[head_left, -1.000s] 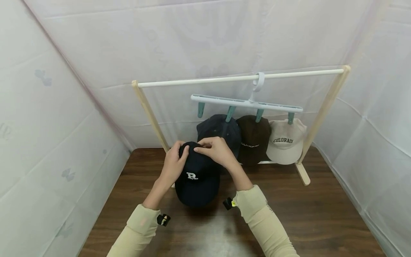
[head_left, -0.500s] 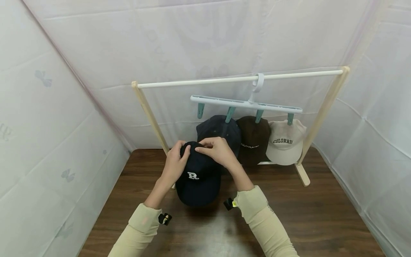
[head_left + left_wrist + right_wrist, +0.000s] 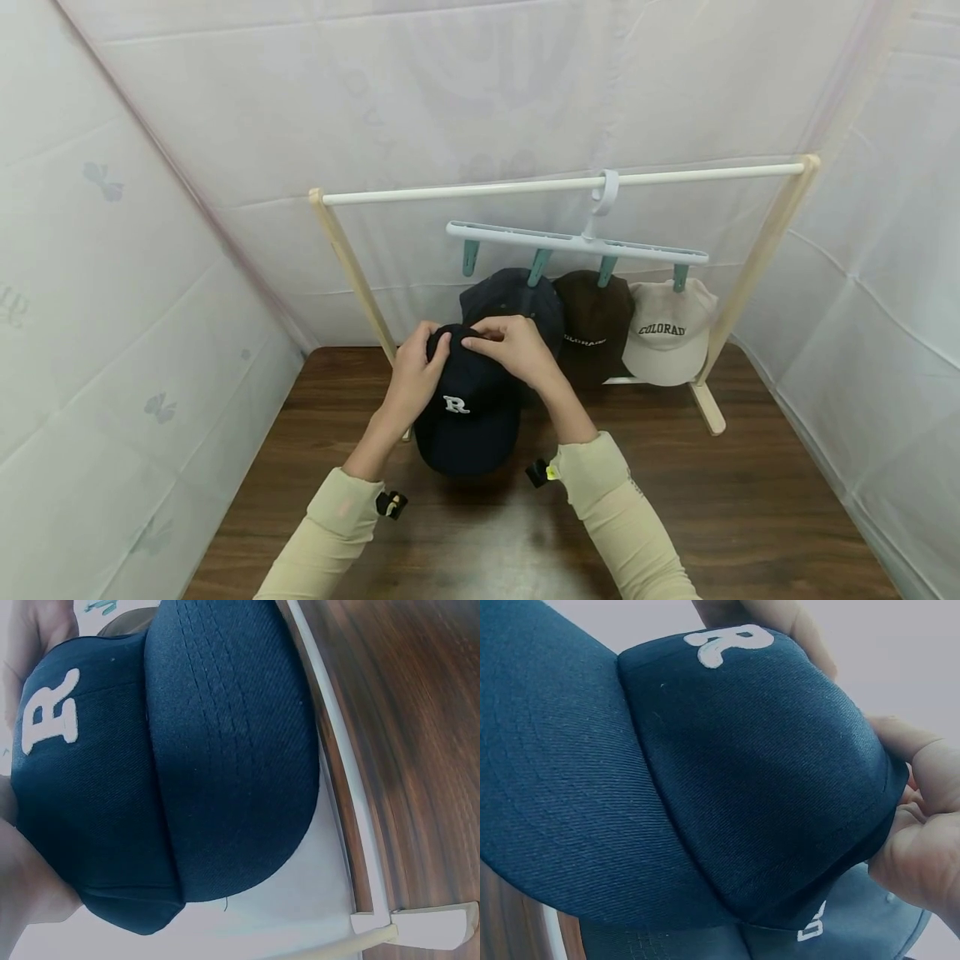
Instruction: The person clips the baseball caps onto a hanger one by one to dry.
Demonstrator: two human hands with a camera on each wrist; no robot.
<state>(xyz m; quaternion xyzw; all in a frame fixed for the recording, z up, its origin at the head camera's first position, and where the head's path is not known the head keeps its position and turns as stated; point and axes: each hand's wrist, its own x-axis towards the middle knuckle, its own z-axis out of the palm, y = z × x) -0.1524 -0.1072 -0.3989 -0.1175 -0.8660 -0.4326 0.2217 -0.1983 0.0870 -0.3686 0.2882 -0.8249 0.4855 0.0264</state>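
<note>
A dark navy baseball cap (image 3: 468, 429) with a white letter R hangs between both hands, its brim pointing down and toward me. My left hand (image 3: 414, 375) grips the left side of its crown, thumb in front. At the top of the crown, my right hand (image 3: 517, 350) pinches the fabric between thumb and fingers. In the right wrist view the navy cap (image 3: 765, 750) covers most of the picture, and the right hand (image 3: 930, 817) holds its edge. The left wrist view shows the brim (image 3: 232, 742) up close. Behind it, a dark blue-grey cap (image 3: 540, 312) is partly hidden.
A white rod (image 3: 465, 191) on wooden posts carries a pale blue hanger (image 3: 577, 242) with teal clips. The blue-grey cap, a brown cap (image 3: 596, 308) and a cream cap (image 3: 667, 333) hang from clips. The leftmost clip (image 3: 470, 258) holds nothing. Below lies a brown wooden table (image 3: 735, 500).
Both hands have moved slightly up and to the right with the navy cap. Their hold looks the same, and the hanging caps stay in place.
</note>
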